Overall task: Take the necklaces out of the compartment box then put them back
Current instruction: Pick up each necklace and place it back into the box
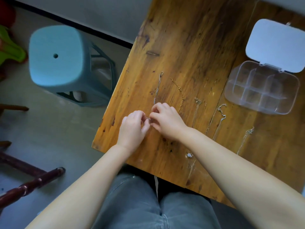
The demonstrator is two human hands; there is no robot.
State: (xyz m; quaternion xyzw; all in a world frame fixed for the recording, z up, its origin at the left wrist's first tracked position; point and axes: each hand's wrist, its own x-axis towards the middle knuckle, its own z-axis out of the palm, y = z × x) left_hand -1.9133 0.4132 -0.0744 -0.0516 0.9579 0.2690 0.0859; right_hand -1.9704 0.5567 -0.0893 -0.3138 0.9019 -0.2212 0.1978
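A clear plastic compartment box lies open and empty at the table's right, its white lid folded back. Several thin necklaces lie stretched out side by side on the wooden table. The leftmost is a silver chain; beside it lies a gold chain, then further chains to the right. My left hand and my right hand meet at the near end of the silver chain, both pinching it between fingertips. A small pendant shows beside my right forearm.
A pale blue plastic stool stands on the floor left of the table. Dark red wooden furniture legs lie at lower left. The table's left edge runs close to my left hand. My lap in grey trousers is below.
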